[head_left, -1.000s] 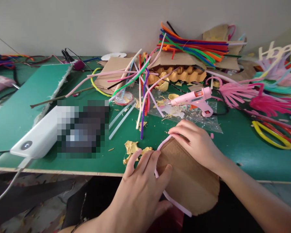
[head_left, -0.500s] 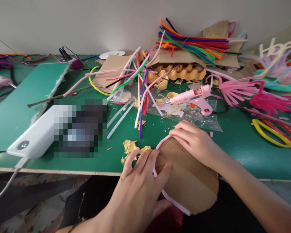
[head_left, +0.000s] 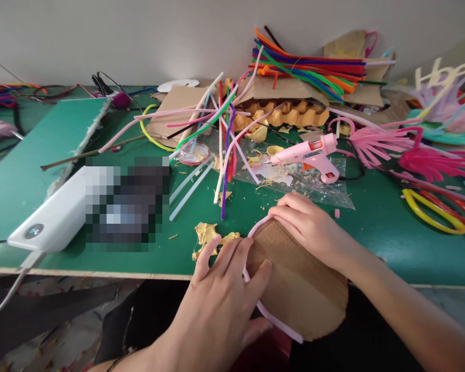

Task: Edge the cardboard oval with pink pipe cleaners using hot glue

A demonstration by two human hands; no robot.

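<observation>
At the near edge of the green table [head_left: 395, 253], the person's left hand [head_left: 220, 289] lies palm down with fingers parted, little finger lifted outward and index finger resting on a piece of cardboard [head_left: 302, 294]. The right hand [head_left: 313, 227] arches in from the other side, fingers pressed together and gripping the board's far edge, their tips at a pink strip [head_left: 281, 326] (I can't make out that thumb clearly). The cardboard overhangs the table's edge, its long axis slanting from the far left corner down toward the person's right; the strip follows its left side. Beyond lie a pink glue gun [head_left: 310, 157] and colourful stems [head_left: 306, 72], before a plain grey wall [head_left: 120, 41].
</observation>
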